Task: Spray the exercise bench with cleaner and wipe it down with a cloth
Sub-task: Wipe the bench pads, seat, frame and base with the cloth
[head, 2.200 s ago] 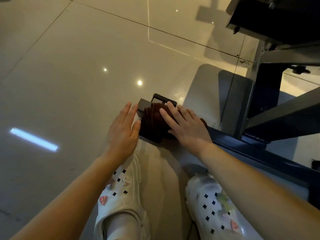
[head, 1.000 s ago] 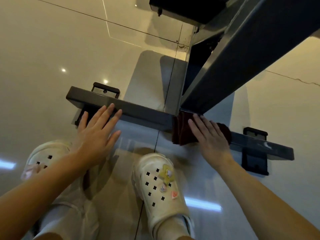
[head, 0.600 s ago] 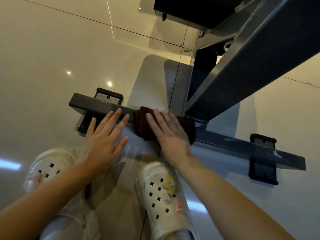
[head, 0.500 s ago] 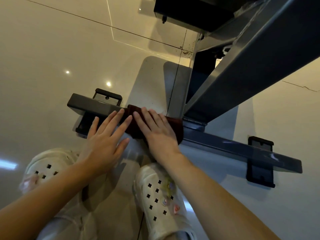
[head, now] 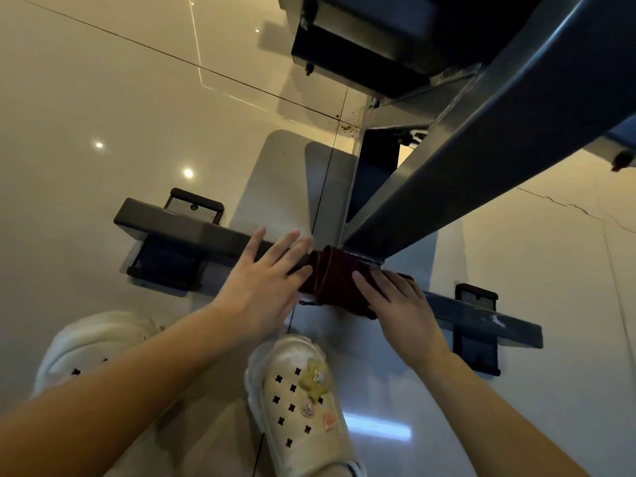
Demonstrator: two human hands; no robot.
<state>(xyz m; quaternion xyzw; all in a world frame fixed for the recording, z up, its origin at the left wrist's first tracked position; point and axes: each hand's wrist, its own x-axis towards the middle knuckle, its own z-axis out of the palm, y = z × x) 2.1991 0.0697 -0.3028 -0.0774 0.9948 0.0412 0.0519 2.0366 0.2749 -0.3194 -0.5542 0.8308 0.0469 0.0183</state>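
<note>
Down at floor level, a dark grey steel crossbar (head: 192,228) of the exercise bench frame is seen lying flat on the glossy cream tiled floor (head: 103,98), with black rubber feet under each end. A crumpled dark maroon cloth (head: 330,277) is draped over the bar right at the centre of the picture, just below the spot where the slanted grey steel support beam (head: 481,142) is welded on. The cloth is pressed down by the right hand (head: 399,311), fingers laid out straight over its 4 o'clock edge, nothing curled round it. The left hand (head: 265,290) is spread flat too, resting on the bar at the cloth's 9 o'clock side, fingertips just touching the fabric. So both hands are relaxed and flat, no grip on anything.

Up at 12 o'clock the dark underside of the bench pad (head: 371,36) can be made out, pretty shadowy. At 6 o'clock a cream perforated clog with little charms (head: 303,404) is planted on the floor just beside the bar, and a second white clog (head: 96,342) is partly hidden under the left forearm at 8 o'clock. A few ceiling light reflections are caught on the tiles.
</note>
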